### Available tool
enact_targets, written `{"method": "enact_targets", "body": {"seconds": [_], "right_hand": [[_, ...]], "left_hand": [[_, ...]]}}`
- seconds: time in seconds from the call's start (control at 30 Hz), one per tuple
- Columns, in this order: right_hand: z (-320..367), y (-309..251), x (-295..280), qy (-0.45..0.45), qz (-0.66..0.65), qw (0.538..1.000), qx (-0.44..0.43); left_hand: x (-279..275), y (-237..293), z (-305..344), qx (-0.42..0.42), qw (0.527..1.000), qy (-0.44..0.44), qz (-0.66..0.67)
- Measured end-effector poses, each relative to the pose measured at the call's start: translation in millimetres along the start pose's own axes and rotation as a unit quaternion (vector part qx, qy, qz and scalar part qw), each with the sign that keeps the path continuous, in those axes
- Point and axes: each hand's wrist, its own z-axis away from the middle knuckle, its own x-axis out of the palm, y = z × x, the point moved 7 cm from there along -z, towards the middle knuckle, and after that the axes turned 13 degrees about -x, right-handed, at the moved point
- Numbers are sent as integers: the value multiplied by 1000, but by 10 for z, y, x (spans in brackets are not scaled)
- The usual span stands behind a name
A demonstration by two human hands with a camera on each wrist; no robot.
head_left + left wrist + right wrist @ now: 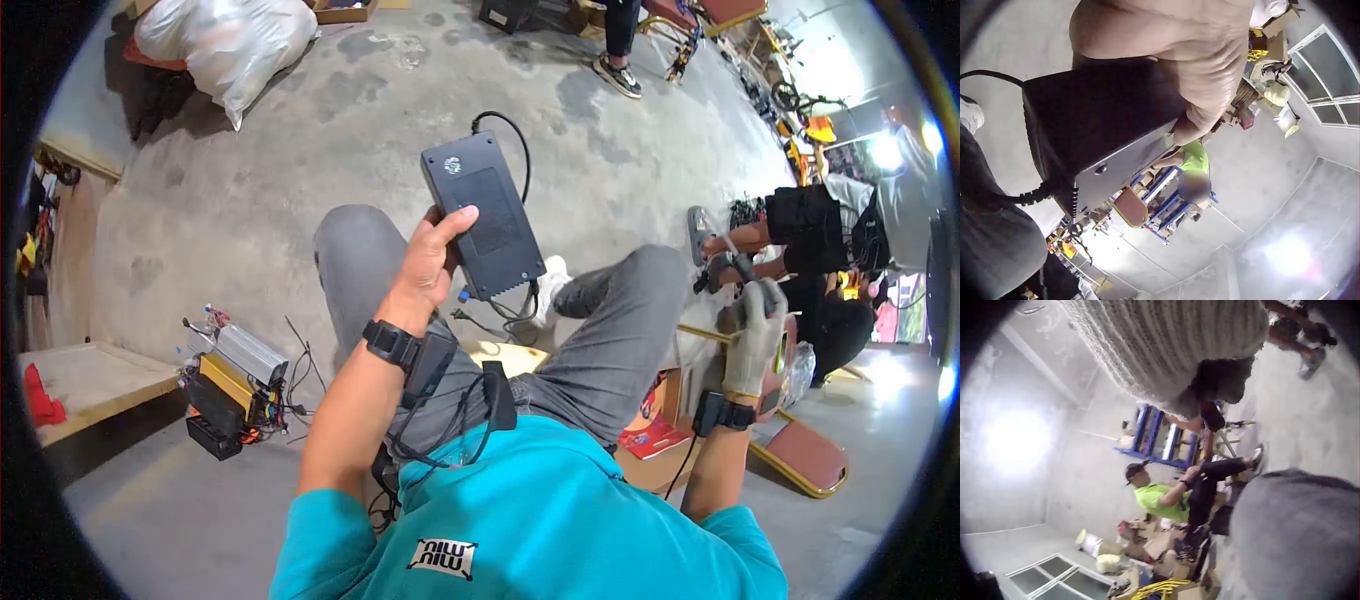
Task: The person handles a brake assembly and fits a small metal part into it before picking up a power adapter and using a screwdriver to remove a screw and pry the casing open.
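Note:
My bare left hand (432, 255) grips a black power adapter (490, 215) by its long side, thumb on its flat face. It is held above my knees, with one cord looping from its top end and more cords (515, 322) hanging below, one with a blue connector. In the left wrist view the adapter's dark end (1104, 181) shows a screw, and the palm covers its upper side. My right hand (752, 345), in a knitted glove, is raised at the far right, well apart from the adapter. It grips a screwdriver (742, 265) with a dark handle, its shaft pointing up and away.
Metal-cased electronic units (235, 375) with loose wires lie on the floor at left, beside a wooden-edged platform (110, 385). A red-padded chair (808, 455) and an open cardboard box (655, 465) are at right. Another person's legs (745, 240) are near my right hand.

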Motion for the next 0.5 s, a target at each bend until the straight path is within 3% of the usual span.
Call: {"method": "enact_targets", "body": {"seconds": [0.07,0.13,0.2,0.23,0.27,0.3,0.4,0.5], "right_hand": [[-39,-365,274,-14,37,999,-30],[-64,-664,643,-104,20,977,-184],[27,-584,1018,-126,-90,987,-37],[121,-463,1216,-140,-198,969,48],[151,-190,1392,-146,-301,935,119],[242,-42,1646,-157,-450,855,206],[685,203,2077,-186,-519,759,347],[1000,415,2339,-291,-507,727,362]], "left_hand": [[10,-28,-41,1,1000,-21,-4],[19,-49,-48,-2,1000,-30,-8],[6,-38,-35,3,1000,-2,-13],[-12,-40,-35,0,1000,1,-18],[-26,-53,-33,-2,999,-3,-32],[-33,-65,-34,-3,999,-6,-46],[-81,-89,-49,1,996,38,-77],[-118,-132,-98,-18,996,48,-76]]}}
